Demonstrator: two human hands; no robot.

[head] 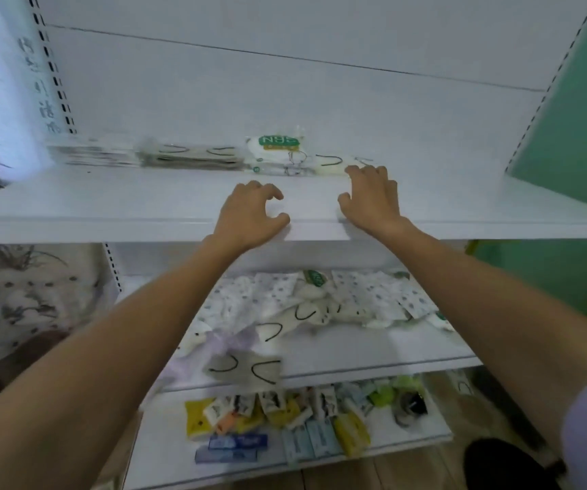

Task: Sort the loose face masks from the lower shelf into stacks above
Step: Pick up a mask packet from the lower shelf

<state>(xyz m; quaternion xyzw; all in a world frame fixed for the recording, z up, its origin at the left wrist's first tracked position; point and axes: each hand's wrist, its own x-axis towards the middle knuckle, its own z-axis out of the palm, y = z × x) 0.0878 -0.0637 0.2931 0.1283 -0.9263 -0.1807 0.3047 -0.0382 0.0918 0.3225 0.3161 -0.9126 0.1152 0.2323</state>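
Stacks of packaged face masks [186, 157] lie in a row at the back of the upper shelf [108, 206], with a green-labelled pack [278, 145] on top near the middle. My left hand [249, 213] hovers over the shelf's front, fingers loosely curled, holding nothing. My right hand [373, 196] reaches to the right end of the row, and its fingertips touch a white mask pack [331, 164]. A loose heap of masks [306, 305] covers the lower shelf [391, 351].
A bottom shelf [164, 450] holds several small coloured packets [285, 419]. Slotted uprights [55, 76] frame the shelving. A patterned cloth [19, 298] hangs at the left, and a green panel [575, 129] stands at the right.
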